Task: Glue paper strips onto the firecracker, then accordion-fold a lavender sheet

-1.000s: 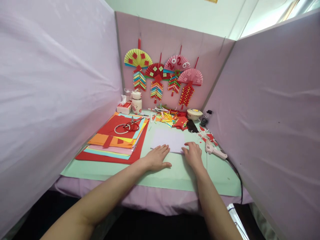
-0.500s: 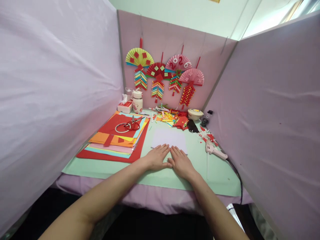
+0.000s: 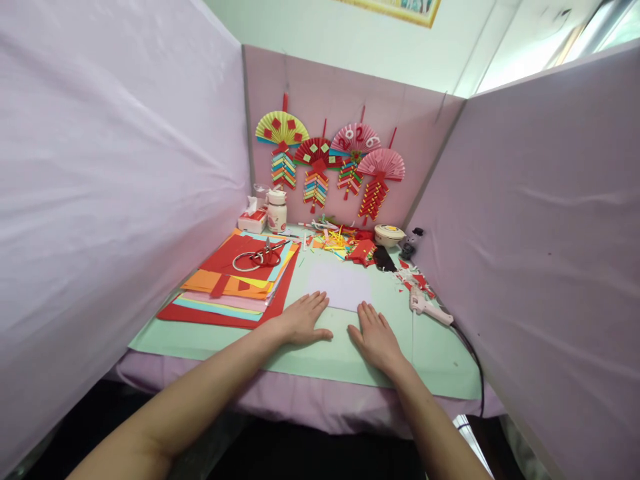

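A pale lavender sheet of paper [image 3: 340, 285] lies flat on the light green mat [image 3: 320, 360]. My left hand [image 3: 305, 320] rests palm down at the sheet's near left corner, holding nothing, with the thumb spread away from the fingers. At the near right corner, my right hand [image 3: 375, 333] lies palm down too, its fingertips at the paper's edge and its thumb apart. A gap separates the two hands. Red-handled scissors [image 3: 265, 255] sit on a stack of coloured paper [image 3: 233, 257] beyond my left forearm.
A glue gun [image 3: 430, 308] with a black cord lies at the right. Paper scraps [image 3: 335, 239], a lidded bowl [image 3: 389, 235], a white bottle [image 3: 277, 212] and a tissue box [image 3: 253, 220] stand behind. Fan decorations [image 3: 355, 143] hang on the back panel.
My hands have moved apart from near the middle of the sheet's front edge, the left one leftward and the right one rightward. The view has tilted up slightly.
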`<state>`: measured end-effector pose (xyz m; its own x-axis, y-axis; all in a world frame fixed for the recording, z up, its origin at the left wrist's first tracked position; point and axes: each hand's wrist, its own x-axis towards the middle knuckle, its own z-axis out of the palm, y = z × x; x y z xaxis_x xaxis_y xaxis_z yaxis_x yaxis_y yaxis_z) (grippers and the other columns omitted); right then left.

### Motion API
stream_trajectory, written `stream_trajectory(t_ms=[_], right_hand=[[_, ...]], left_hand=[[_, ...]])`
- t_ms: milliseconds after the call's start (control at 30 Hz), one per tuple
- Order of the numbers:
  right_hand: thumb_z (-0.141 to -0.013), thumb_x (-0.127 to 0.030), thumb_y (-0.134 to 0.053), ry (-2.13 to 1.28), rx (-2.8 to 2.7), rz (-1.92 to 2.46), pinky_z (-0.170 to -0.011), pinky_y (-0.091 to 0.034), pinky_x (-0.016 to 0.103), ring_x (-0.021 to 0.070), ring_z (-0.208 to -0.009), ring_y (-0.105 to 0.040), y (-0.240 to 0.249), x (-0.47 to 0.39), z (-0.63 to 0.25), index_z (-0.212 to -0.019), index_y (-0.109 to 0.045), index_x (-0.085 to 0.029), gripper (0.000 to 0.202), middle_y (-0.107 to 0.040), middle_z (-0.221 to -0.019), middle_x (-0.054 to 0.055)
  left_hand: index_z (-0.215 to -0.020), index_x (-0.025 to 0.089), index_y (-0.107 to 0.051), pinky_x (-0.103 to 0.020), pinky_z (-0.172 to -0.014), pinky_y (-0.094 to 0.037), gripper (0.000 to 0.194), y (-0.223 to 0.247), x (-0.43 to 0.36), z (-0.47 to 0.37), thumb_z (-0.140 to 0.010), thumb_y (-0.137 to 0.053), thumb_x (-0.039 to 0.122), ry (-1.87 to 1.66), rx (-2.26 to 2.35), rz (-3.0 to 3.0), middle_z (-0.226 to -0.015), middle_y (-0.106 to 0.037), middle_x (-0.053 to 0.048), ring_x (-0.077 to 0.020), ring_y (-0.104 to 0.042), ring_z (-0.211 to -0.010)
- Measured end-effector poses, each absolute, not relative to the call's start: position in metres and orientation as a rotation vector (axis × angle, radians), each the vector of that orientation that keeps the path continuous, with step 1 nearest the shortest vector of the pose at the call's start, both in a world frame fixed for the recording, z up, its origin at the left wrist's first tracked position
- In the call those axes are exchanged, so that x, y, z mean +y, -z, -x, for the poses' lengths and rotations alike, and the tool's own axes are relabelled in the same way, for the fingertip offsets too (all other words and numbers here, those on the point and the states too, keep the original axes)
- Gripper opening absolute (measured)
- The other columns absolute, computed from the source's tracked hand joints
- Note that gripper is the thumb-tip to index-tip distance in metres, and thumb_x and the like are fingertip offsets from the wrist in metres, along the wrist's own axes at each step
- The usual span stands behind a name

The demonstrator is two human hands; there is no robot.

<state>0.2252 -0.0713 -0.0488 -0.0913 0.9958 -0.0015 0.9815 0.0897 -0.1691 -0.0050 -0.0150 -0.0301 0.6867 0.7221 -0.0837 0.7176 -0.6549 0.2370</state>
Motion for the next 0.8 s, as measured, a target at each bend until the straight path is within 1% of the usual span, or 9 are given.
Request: stream_trajectory(t_ms=[200, 333, 467, 600, 667, 700, 767, 800], right_hand=[[-0.095, -0.052, -0.029, -0.244, -2.250, 2.041, -0.119, -0.012, 0.039, 0.0233, -0.148, -0.011, 0.050, -0.071, -0.231, -0.152, -0.022, -0.006, 0.073, -0.014, -0.160, 0.011], [-0.095, -0.054, -0.030, -0.278, -2.282, 2.012, -0.118, -0.014, 0.039, 0.0247, -0.148, -0.012, 0.049, -0.068, -0.234, -0.153, -0.021, -0.007, 0.075, -0.015, -0.160, 0.011], [-0.094, -0.056, -0.030, -0.295, -2.300, 1.994, -0.118, -0.014, 0.039, 0.0259, -0.148, -0.011, 0.050, -0.067, -0.236, -0.153, -0.021, -0.006, 0.077, -0.015, -0.160, 0.012], [-0.094, -0.054, -0.033, -0.290, -2.302, 1.964, -0.117, -0.016, 0.039, 0.0263, -0.148, -0.013, 0.052, -0.066, -0.238, -0.152, -0.022, -0.006, 0.076, -0.016, -0.159, 0.014], [-0.096, -0.050, -0.035, -0.247, -2.300, 1.934, -0.116, -0.018, 0.042, 0.0266, -0.146, -0.020, 0.050, -0.065, -0.240, -0.150, -0.030, -0.010, 0.068, -0.024, -0.157, 0.014], [-0.096, -0.047, -0.036, -0.201, -2.295, 1.915, -0.116, -0.017, 0.044, 0.0269, -0.144, -0.027, 0.048, -0.064, -0.240, -0.146, -0.038, -0.012, 0.061, -0.030, -0.155, 0.013], [-0.097, -0.040, -0.040, -0.057, -2.253, 1.873, -0.115, -0.015, 0.048, 0.0269, -0.135, -0.041, 0.043, -0.059, -0.241, -0.134, -0.054, -0.018, 0.045, -0.043, -0.149, 0.011], [-0.097, -0.037, -0.043, 0.023, -2.224, 1.843, -0.114, -0.017, 0.048, 0.0262, -0.129, -0.046, 0.040, -0.056, -0.241, -0.127, -0.059, -0.020, 0.039, -0.048, -0.145, 0.010]], left_hand=[[-0.153, 0.013, -0.018, -0.041, -0.119, -0.010, 0.098, 0.030, -0.013, 0.004, -0.082, -0.038, 0.077, -0.034, 1.126, -2.631, -0.160, -0.008, -0.015, -0.0282, -0.006, -0.149], [-0.153, 0.011, -0.018, -0.042, -0.119, -0.011, 0.098, 0.028, -0.012, 0.004, -0.082, -0.040, 0.076, -0.018, 1.097, -2.617, -0.160, -0.009, -0.017, -0.0292, -0.006, -0.149], [-0.153, 0.009, -0.016, -0.044, -0.119, -0.011, 0.100, 0.027, -0.009, 0.004, -0.082, -0.042, 0.074, 0.028, 1.087, -2.614, -0.160, -0.007, -0.019, -0.0308, -0.005, -0.148], [-0.152, 0.009, -0.016, -0.045, -0.118, -0.012, 0.100, 0.028, -0.009, 0.005, -0.082, -0.042, 0.074, 0.035, 1.075, -2.630, -0.160, -0.007, -0.020, -0.0319, -0.006, -0.148], [-0.151, 0.009, -0.023, -0.046, -0.116, -0.017, 0.095, 0.028, -0.009, 0.003, -0.083, -0.044, 0.073, -0.016, 1.098, -2.666, -0.159, -0.013, -0.020, -0.0332, -0.013, -0.147], [-0.148, 0.010, -0.029, -0.046, -0.115, -0.021, 0.090, 0.027, -0.009, 0.001, -0.084, -0.046, 0.070, -0.061, 1.123, -2.693, -0.158, -0.021, -0.020, -0.0339, -0.019, -0.146], [-0.135, 0.011, -0.050, -0.043, -0.109, -0.032, 0.069, 0.024, -0.008, -0.007, -0.087, -0.049, 0.061, -0.170, 1.189, -2.754, -0.147, -0.043, -0.020, -0.0333, -0.038, -0.136], [-0.123, 0.011, -0.059, -0.041, -0.104, -0.037, 0.055, 0.023, -0.007, -0.011, -0.090, -0.050, 0.054, -0.214, 1.219, -2.786, -0.136, -0.054, -0.019, -0.0318, -0.048, -0.128]])
